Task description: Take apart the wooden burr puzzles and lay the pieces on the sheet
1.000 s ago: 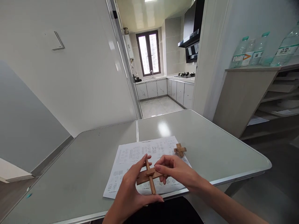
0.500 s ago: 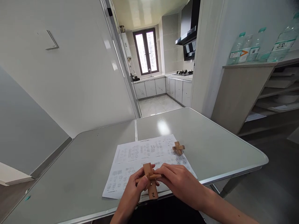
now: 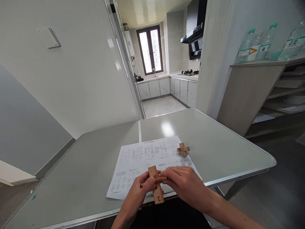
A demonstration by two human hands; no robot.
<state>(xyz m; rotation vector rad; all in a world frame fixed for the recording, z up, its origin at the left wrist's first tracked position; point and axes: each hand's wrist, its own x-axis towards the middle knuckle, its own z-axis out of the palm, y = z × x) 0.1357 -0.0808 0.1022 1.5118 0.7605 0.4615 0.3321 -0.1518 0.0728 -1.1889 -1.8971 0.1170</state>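
Observation:
Over the table's front edge, my left hand (image 3: 142,188) grips a cross-shaped wooden puzzle piece assembly, its long wooden block (image 3: 158,194) marked "2" at the lower end. My left thumb presses on the middle of it. My right hand (image 3: 182,183) pinches a thin wooden stick (image 3: 161,179) that lies crosswise at the joint; its far end is hidden among my left fingers. Beneath both hands is a printed instruction sheet (image 3: 133,156) with rows of small diagrams. A second wooden cross puzzle (image 3: 183,149) rests on the sheet's right edge.
The grey-green table (image 3: 95,165) has rounded corners and a seam. A small teal scrap (image 3: 32,197) lies at its left edge. On the right stands a shelf unit (image 3: 252,95) with plastic bottles (image 3: 264,44) on top. An open doorway shows a kitchen behind.
The camera view has shifted slightly. My left thumb now lies further across the joint of the held wooden puzzle, and the right hand stays on the stick.

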